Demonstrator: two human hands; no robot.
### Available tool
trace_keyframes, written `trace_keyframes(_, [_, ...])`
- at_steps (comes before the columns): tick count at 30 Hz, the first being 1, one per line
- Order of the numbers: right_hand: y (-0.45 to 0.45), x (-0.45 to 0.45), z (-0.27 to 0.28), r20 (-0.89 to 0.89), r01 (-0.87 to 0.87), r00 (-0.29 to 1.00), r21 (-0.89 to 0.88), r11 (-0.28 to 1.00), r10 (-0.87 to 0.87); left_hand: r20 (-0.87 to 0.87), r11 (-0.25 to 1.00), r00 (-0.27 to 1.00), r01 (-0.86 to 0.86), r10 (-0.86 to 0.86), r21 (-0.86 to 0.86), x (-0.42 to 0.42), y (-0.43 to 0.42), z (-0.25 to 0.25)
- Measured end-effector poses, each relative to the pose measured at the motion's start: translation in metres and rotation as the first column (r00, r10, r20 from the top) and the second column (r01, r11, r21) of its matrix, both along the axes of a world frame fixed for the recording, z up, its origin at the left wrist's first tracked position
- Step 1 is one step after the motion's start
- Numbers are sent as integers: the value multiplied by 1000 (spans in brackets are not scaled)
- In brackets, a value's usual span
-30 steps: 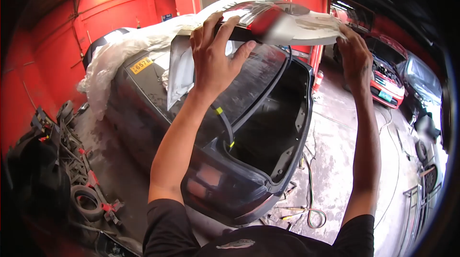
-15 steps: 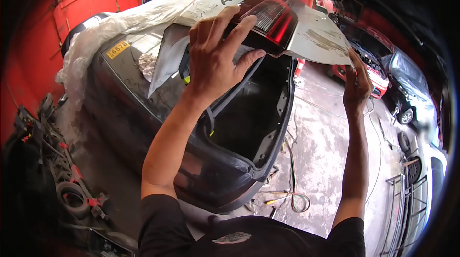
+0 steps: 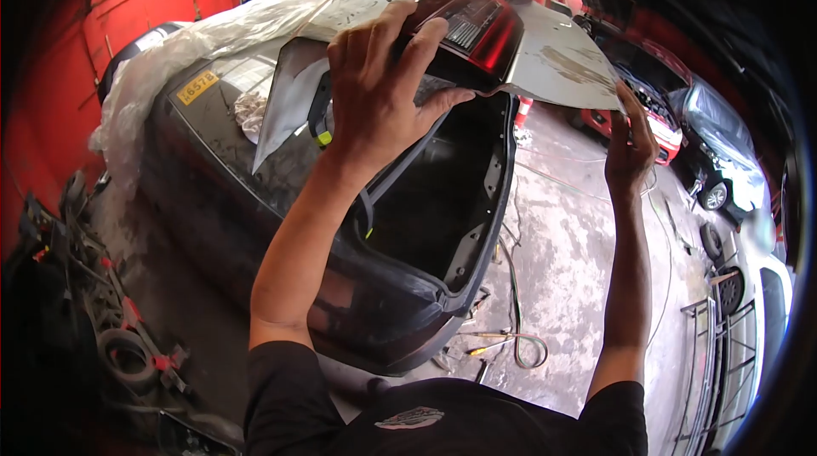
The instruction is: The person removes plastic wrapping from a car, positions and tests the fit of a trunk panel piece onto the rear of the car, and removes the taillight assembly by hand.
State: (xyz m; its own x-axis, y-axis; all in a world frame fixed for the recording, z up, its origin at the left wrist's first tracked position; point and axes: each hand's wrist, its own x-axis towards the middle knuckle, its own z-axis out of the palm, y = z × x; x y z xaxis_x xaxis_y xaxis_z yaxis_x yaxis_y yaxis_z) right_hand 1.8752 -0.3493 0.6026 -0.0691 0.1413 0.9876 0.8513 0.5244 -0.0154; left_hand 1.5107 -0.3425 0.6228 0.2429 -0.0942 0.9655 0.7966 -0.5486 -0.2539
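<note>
A silver car body panel (image 3: 566, 65) with dark "ATIV" lettering is held up above a dark bumper (image 3: 374, 320). A red tail light (image 3: 477, 24) is set against the panel. My left hand (image 3: 379, 86) grips the tail light's near edge, its fingers over the lamp and its thumb along the lower rim. At the panel's far right corner, my right hand (image 3: 631, 137) holds the edge; some of its fingers are hidden behind it. Below the panel, a dark opening (image 3: 434, 192) shows inside the bumper. A yellow number plate (image 3: 197, 88) is on the left.
Clear plastic sheeting (image 3: 140, 107) drapes over the left side. Car parts and a ring-shaped part (image 3: 128, 357) lie at lower left. A hose (image 3: 517, 311) and tools are on the floor. Parked cars (image 3: 719, 150) and a metal rack (image 3: 702, 371) stand to the right.
The view has shifted slightly, so the bumper and surroundings sit a little further left. Both hands keep their hold, with the panel and tail light barely moved.
</note>
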Motion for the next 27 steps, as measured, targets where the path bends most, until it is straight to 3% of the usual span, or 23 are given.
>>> trace_keyframes(18, [4,1,-1,13,21,1000,55,998,-22,9,997,999,-49,49,64,12,3,1])
trace_keyframes(27, [4,0,1,8,25,1000,41,999,-25,-23,999,1000,17,-18,-46,-6,-3,3])
